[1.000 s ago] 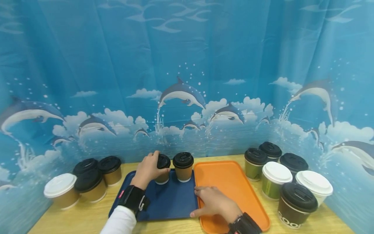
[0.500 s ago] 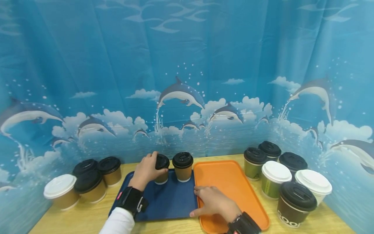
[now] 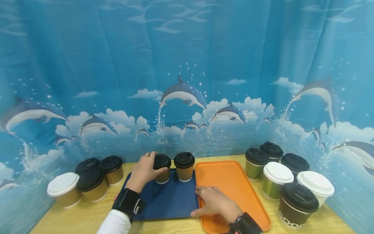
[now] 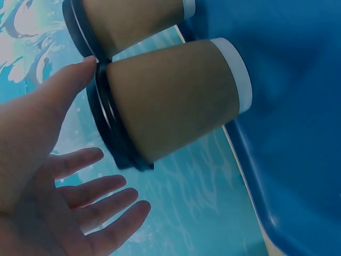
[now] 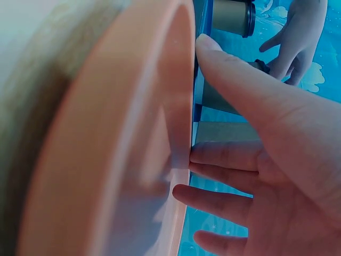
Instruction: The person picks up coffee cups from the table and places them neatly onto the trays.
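Two brown paper cups with black lids stand side by side at the far edge of a blue tray [image 3: 168,203]. My left hand [image 3: 144,169] is beside the left cup [image 4: 176,101], its thumb tip at the lid's edge in the left wrist view. Its other fingers are spread and apart from that cup. The second cup [image 3: 184,172] stands just to the right. My right hand [image 3: 214,203] lies over the line where the blue tray meets an orange tray [image 3: 233,185], fingers extended. In the right wrist view its fingertips [image 5: 184,193] are right at the orange rim.
Left of the trays several brown cups cluster, one with a white lid [image 3: 63,183], the rest with black lids [image 3: 110,164]. On the right stand several green and dark cups, including a white-lidded green cup [image 3: 274,185] and a dark brown cup [image 3: 295,211]. A dolphin-print curtain [image 3: 187,65] hangs behind.
My left hand has shifted slightly left, showing more of the left cup and its lid. Both cups stay on the blue tray. The right hand keeps its place.
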A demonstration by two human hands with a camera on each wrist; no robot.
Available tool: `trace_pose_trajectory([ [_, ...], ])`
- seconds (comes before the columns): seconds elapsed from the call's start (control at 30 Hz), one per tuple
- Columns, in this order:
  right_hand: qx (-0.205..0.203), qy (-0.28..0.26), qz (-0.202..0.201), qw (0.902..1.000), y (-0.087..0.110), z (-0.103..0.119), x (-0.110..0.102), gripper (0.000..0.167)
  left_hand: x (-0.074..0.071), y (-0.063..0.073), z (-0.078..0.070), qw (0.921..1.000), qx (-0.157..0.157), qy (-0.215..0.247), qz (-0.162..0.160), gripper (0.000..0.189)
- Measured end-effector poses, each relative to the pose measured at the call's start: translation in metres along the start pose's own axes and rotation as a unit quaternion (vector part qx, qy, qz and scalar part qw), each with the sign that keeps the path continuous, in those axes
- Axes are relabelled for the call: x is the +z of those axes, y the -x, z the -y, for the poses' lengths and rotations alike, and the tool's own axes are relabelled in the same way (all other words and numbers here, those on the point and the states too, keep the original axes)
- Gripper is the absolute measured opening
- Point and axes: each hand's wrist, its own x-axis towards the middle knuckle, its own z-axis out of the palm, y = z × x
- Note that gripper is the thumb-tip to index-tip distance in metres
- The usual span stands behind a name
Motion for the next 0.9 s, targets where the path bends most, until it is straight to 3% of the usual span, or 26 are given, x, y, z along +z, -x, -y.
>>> trace_pose_trajectory([
  [0.23,0.004,-0.007,-0.001,1.0000,0.000,-0.001,0.000,0.082,-0.018,0.013,0.018,0.9989,-0.008,-0.021,-0.042,0.081],
  [0.43,0.014,-0.015,-0.001,0.9998,0.005,0.009,-0.005,0.076,-0.049,0.030,0.048,0.9958,-0.050,-0.042,-0.065,0.081],
  [0.67,0.015,-0.019,-0.003,0.9997,0.005,0.009,-0.004,0.076,-0.085,0.053,0.111,0.9933,-0.092,-0.058,-0.041,0.092],
  [0.8,0.010,-0.014,-0.007,0.9998,0.007,0.009,-0.006,0.076,-0.089,0.064,0.141,0.9902,-0.123,-0.066,0.003,0.109],
  [0.9,0.008,-0.013,-0.007,0.9999,0.007,0.009,-0.006,0.078,-0.086,0.071,0.155,0.9854,-0.149,-0.067,0.049,0.122],
])
